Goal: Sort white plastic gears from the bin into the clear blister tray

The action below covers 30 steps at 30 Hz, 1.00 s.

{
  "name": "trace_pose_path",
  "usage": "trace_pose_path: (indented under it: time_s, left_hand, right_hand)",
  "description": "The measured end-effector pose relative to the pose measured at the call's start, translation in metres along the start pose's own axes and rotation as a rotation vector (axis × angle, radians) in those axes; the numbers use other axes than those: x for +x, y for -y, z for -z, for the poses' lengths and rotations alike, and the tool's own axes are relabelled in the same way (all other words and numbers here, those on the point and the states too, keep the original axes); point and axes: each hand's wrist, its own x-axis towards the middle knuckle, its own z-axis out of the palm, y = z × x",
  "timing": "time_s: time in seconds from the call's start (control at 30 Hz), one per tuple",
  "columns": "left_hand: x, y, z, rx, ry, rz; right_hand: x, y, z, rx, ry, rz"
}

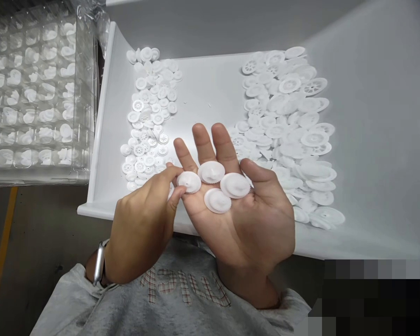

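Note:
My left hand (143, 214), wearing a silver-cased watch (100, 263), is closed, with thumb and index finger pinching the edge of a white plastic gear (189, 182). That gear lies over the base of the right hand's fingers. A sliver of white shows between the left thumb and index finger, too covered to make out. My right hand (241, 219) is palm up, fingers stretched out, carrying several white gears. Among these are one near the finger bases (211, 172), one by the thumb (235, 185) and one lower on the palm (217, 201). Fine teeth show along their rims.
Beneath the hands is a white, high-walled tray (210, 77). A heap of small white gears (149, 107) lies at its left, a larger pile of wider gears (283, 121) at its right. Left of the tray stand clear plastic compartment trays (82, 116) with white parts in the pockets.

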Motion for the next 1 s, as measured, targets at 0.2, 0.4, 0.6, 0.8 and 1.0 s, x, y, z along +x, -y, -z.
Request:
trace_pose_path:
  time_s: [0.2,0.4,0.6,0.8,1.0]
  left_hand:
    - [0.001,-0.003,0.005,-0.102,0.075,0.009]
    - [-0.004,-0.003,-0.003,0.239,-0.193,-0.138]
    - [-0.005,0.005,0.003,0.373,-0.153,-0.356]
    - [0.011,0.012,0.034,0.145,0.004,-0.311]
    - [0.037,0.000,0.042,0.369,0.067,-0.309]
  right_hand:
    - [0.000,0.000,0.001,-0.093,0.008,0.015]
    - [-0.001,-0.001,0.002,-0.033,0.021,0.005]
    - [-0.002,0.000,0.003,0.021,0.023,-0.020]
    - [-0.002,0.000,0.001,0.021,0.021,-0.020]
    - [-0.001,-0.003,0.000,0.055,0.030,0.000]
